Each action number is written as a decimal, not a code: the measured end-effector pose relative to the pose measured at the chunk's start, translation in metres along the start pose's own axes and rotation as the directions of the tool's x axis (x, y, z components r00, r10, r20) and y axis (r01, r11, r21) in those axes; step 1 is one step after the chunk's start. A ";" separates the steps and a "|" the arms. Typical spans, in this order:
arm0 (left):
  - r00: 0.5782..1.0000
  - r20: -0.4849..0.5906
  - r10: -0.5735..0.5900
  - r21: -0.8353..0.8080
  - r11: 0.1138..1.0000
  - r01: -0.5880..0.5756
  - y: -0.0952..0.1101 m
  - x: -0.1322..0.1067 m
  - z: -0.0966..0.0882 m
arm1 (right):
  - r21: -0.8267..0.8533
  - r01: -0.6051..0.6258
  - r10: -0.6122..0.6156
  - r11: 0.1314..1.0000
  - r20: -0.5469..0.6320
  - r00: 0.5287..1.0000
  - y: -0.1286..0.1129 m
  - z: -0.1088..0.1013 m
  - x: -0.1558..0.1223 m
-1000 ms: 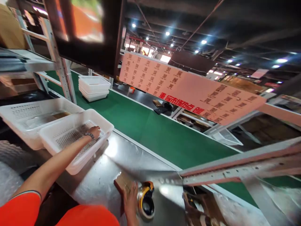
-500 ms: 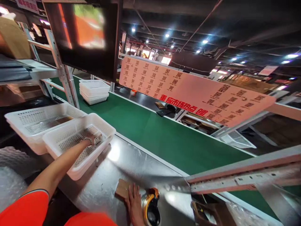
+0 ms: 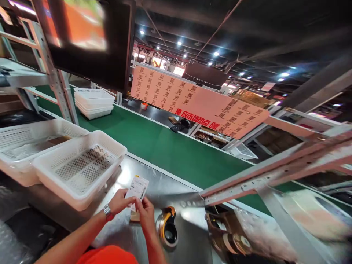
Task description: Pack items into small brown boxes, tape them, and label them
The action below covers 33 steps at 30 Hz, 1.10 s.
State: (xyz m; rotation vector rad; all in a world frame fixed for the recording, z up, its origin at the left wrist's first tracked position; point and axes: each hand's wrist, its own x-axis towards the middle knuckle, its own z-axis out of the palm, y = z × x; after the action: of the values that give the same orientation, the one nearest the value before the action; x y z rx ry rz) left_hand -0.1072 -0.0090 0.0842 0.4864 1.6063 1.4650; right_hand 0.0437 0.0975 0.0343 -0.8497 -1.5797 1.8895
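In the head view, here's the label [image 3: 139, 186], up over the desk [image 3: 192, 238], and both grips are pinched on it: left hand [image 3: 120, 202] at one edge, right hand [image 3: 146, 214] at the other! Below, the box [image 3: 134, 217] lies partly covered; contact, can't tell. Picked up, yes; stuck down, apparently not. Tape dispenser [image 3: 162, 230] just beside the right hand, untouched; basket [image 3: 79, 201] off left.

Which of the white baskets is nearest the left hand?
The right basket of the nearby pair is closest to the left hand. Its neighbour, holding clear plastic, lies farther left; the stack stands on the green belt.
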 end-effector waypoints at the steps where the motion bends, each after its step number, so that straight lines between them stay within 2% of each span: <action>1: 0.999 0.038 -0.032 -0.031 0.999 0.033 -0.012 -0.005 0.009 | -0.017 0.012 -0.012 1.000 -0.022 1.000 -0.003 0.003 -0.003; 3: 0.989 0.114 -0.098 -0.068 0.992 0.107 -0.030 -0.012 0.018 | -0.009 -0.037 0.037 0.999 -0.045 0.998 -0.003 0.003 -0.011; 5: 0.975 0.162 -0.150 -0.083 0.983 0.165 -0.041 -0.015 0.016 | 0.042 -0.145 0.146 0.989 -0.021 0.989 0.000 0.003 -0.022; 7: 0.976 0.133 -0.170 -0.100 0.978 0.184 -0.048 -0.017 0.011 | 0.109 -0.241 0.245 0.964 -0.024 0.969 0.004 0.005 -0.034; 9: 0.979 0.084 -0.185 -0.122 0.973 0.194 -0.053 -0.018 0.006 | 0.203 -0.276 0.298 0.939 -0.088 0.950 0.007 0.012 -0.049; 12: 0.975 0.068 -0.212 -0.132 0.967 0.219 -0.060 -0.019 -0.002 | 0.325 -0.240 0.317 0.915 -0.206 0.926 0.011 0.026 -0.071; 18: 0.963 0.141 -0.230 -0.134 0.959 0.249 -0.071 -0.026 -0.019 | 0.411 -0.203 0.345 0.889 -0.309 0.886 0.014 0.058 -0.098; 24: 0.951 0.187 -0.247 -0.092 0.959 0.267 -0.070 -0.032 -0.029 | 0.389 -0.167 0.325 0.906 -0.388 0.862 0.022 0.073 -0.108; 30: 0.948 0.202 -0.248 -0.089 0.959 0.270 -0.070 -0.033 -0.040 | 0.359 -0.173 0.315 0.917 -0.387 0.867 0.021 0.083 -0.109; 33: 0.942 0.211 -0.261 -0.103 0.952 0.287 -0.070 -0.032 -0.044 | 0.338 -0.197 0.331 0.920 -0.406 0.852 0.023 0.085 -0.109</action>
State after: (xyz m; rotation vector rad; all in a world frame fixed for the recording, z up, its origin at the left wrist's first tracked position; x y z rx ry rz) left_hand -0.1067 -0.0758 0.0262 0.3047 1.3520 1.2618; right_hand 0.0520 -0.0423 0.0364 -1.3192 -0.9138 1.8570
